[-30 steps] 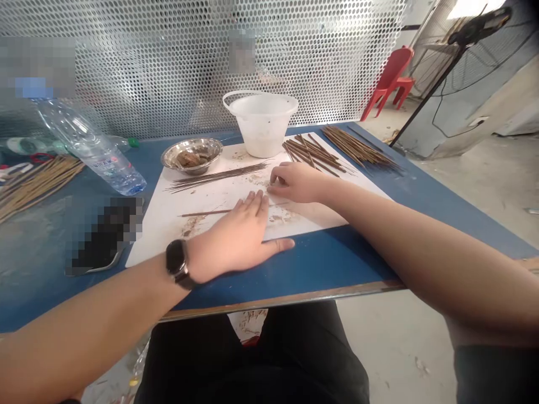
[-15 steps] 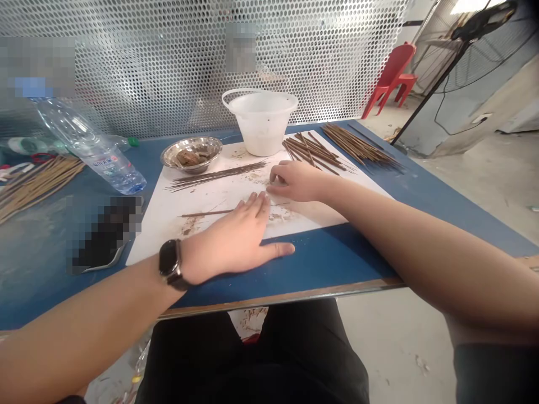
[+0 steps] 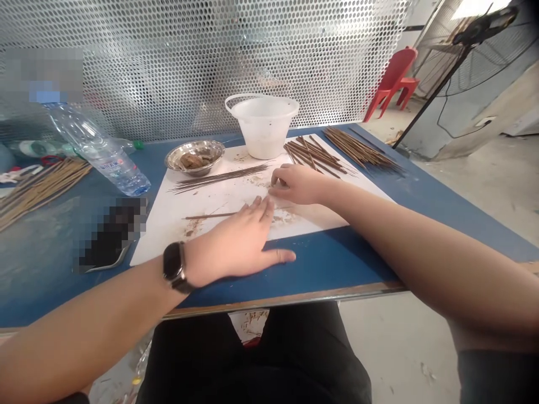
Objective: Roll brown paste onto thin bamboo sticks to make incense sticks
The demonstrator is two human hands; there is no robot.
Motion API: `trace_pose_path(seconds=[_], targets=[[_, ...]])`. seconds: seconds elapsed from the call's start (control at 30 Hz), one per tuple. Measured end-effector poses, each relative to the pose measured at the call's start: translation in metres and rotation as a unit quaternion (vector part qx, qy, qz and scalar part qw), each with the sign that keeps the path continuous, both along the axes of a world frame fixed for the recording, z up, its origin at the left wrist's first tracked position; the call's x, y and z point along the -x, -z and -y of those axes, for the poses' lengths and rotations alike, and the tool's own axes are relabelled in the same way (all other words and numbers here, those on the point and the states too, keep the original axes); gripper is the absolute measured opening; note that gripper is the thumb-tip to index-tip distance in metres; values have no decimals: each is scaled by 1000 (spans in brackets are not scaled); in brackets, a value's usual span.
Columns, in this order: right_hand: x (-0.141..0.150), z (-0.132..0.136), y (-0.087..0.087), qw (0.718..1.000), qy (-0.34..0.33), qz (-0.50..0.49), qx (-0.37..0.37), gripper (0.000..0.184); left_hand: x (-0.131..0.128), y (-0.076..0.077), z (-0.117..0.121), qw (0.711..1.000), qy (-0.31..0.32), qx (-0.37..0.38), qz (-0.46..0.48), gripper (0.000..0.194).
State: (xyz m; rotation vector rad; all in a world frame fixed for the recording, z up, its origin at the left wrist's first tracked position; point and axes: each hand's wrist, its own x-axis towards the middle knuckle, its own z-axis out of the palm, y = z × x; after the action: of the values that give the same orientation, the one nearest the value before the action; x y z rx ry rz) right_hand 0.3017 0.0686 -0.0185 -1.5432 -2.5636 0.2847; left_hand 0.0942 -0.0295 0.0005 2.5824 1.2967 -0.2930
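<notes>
My left hand (image 3: 229,240) lies flat, palm down, with its fingers stretched out and its thumb apart. Beneath its fingers runs a thin brown incense stick (image 3: 206,216), whose left part shows on the white sheet (image 3: 162,224). To the right, my right hand (image 3: 295,184) rests on the sheet with fingers curled toward the thumb. Whatever may be between those fingertips is hidden. Dark, thin sticks (image 3: 219,177) lie in a loose bundle beyond my hands. Thicker brown incense sticks (image 3: 314,154) are heaped behind my right hand. Brown crumbs are scattered over the sheet.
A white bucket (image 3: 267,129) and a metal bowl (image 3: 213,151) with brown lumps stand at the back. More sticks (image 3: 357,147) lie right, others (image 3: 46,188) left. Also left are a water bottle (image 3: 105,151) and a phone (image 3: 112,238). A perforated metal panel (image 3: 177,67) closes the far side.
The whole view has shifted slightly. Both hands keep nearly the same places and shapes, with my left hand still over the incense stick.
</notes>
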Motion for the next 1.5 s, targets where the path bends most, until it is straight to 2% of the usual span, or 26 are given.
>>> trace_pose_path(seconds=[0.1,0.27,0.33,0.57,0.8,0.87,1.0,1.07,1.3,1.37,1.5], targets=[[1,1,-1,1000,2,2,2,35,3,-2,8,1000,17,22,-14,120],[3,4,-6,1000,6,13,6,35,-4,5,-23,1000,-1,-21,-3,112],[3,5,-7,1000,10,16,7,35,-7,6,-27,999,-7,-32,3,110],[2,4,-4,1000,5,9,-2,25,0,-6,8,999,1,32,-6,121],[2,6,-6,1000,17,-5,13,27,5,3,-28,1000,-27,-7,-3,110],[1,5,-5,1000,13,-1,9,28,4,2,-23,999,-30,-9,-7,111],[0,2,-1,1000,8,3,-2,29,2,-6,7,999,-13,28,-31,119],[0,1,0,1000,10,1,-4,29,1,-7,12,998,-9,38,-39,119],[1,3,-4,1000,14,0,10,28,0,4,-30,999,-49,-9,-11,114],[1,3,-3,1000,12,-3,9,28,2,4,-24,999,-38,-4,-5,117],[-2,0,3,1000,2,-9,-10,27,6,2,5,1000,17,19,0,122]])
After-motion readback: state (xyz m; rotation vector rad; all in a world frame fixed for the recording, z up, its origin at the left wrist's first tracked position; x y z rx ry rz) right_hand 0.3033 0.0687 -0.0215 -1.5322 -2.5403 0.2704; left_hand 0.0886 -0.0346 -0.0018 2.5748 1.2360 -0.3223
